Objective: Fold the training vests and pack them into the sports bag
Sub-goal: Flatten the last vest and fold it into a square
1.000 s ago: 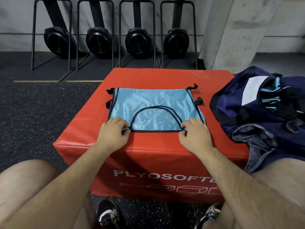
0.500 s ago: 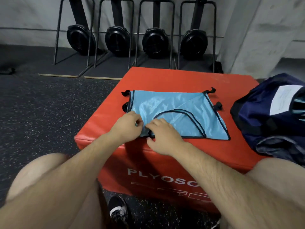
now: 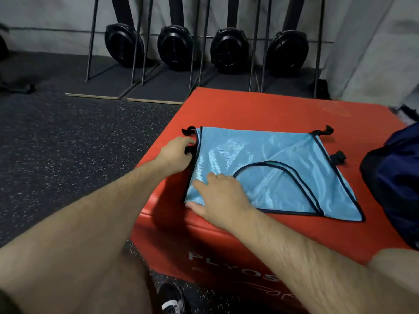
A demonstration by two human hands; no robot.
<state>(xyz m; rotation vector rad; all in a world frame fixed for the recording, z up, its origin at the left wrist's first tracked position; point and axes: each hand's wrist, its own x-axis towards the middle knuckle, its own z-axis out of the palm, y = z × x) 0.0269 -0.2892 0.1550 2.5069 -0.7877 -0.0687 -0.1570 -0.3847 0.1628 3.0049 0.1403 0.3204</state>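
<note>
The light-blue training vest [image 3: 272, 159] lies flat on top of the red plyo box [image 3: 260, 109]. Nearly all of it spreads to the right of both hands. Its black-edged neck opening curves just to the right of the right hand [image 3: 223, 196].

The right hand rests on the vest's near left corner. Its fingers are fairly straight and spread on the cloth, and the thumb lies along the near hem. Whether the thumb goes under the cloth cannot be told.

The left hand [image 3: 178, 152] is further from the person, at the vest's left hem. Its fingers curl round a black strap tab [image 3: 189, 151] there. The two hands are apart, with a stretch of the left hem bare between them.

The navy sports bag [image 3: 399, 177] sits well to the right of both hands, past the vest's right edge and not touching it.

Half a second ago the hands sat side by side at the near left corner. Since then the left hand has travelled up the left hem to the tab, and the right hand has kept to the corner and flattened. The vest has stayed in place on the box.
</note>
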